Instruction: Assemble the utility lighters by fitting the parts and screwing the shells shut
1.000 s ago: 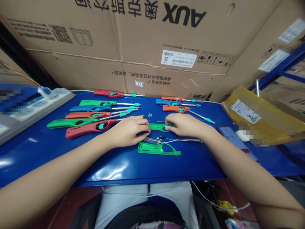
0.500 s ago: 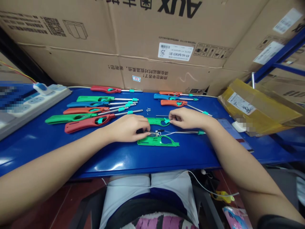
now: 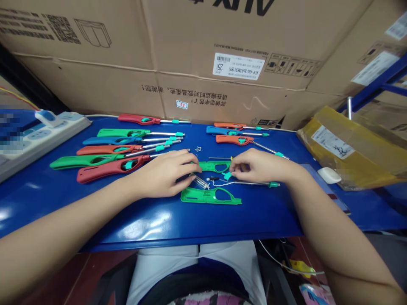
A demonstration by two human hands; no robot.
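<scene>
My left hand [image 3: 171, 173] has its thumb and fingers around the near end of a small clear fuel tank [image 3: 200, 182], which is tilted over the table. My right hand [image 3: 256, 166] pinches a teal trigger [image 3: 227, 175] just below one green lighter shell half [image 3: 206, 165]. The other green shell half [image 3: 203, 196] lies nearer to me, its inside facing up. Between the halves are a black igniter piece [image 3: 212, 178] with a white wire and a metal lighter tube [image 3: 254, 183] with a teal tip. A thin screwdriver [image 3: 219, 158] rests behind the far half.
Several long lighters lie at left, including a red one [image 3: 108, 169]. More lie at the back right, such as an orange one [image 3: 233, 140]. A power strip [image 3: 41, 137] borders the left; a yellow-taped package [image 3: 356, 148] stands right. A large cardboard box [image 3: 187, 63] walls the back.
The teal trigger has come off the far shell half toward me in my right hand. The clear tank has tilted and moved slightly left with my left hand. The view has shifted slightly.
</scene>
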